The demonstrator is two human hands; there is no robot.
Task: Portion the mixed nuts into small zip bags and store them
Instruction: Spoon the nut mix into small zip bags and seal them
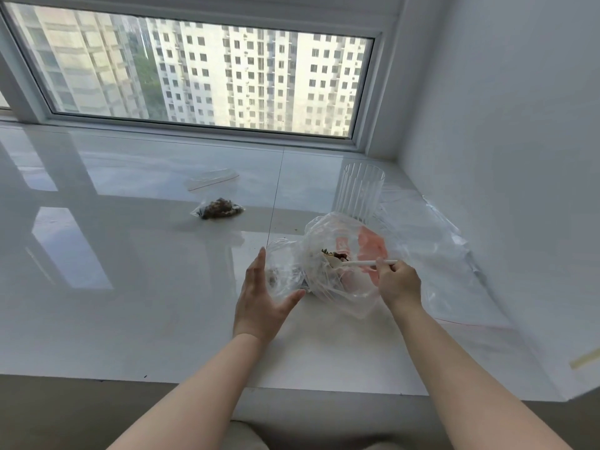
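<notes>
My left hand (pixel 263 297) cups a small clear zip bag (pixel 282 271) on the white sill, thumb and fingers around its open mouth; a few nuts lie inside it. My right hand (pixel 397 280) grips the handle of a white spoon (pixel 360 263). The spoon's bowl carries mixed nuts (pixel 334 254) inside a large crumpled clear bag with a pink label (pixel 350 254), just right of the small bag. A filled small zip bag of nuts (pixel 219 207) lies farther back to the left.
A ribbed clear plastic cup (pixel 360 193) stands behind the large bag. Flat clear zip bags (pixel 454 274) lie at the right by the wall. The glossy sill (pixel 130 254) runs under a window (pixel 207 69); its front edge is near me.
</notes>
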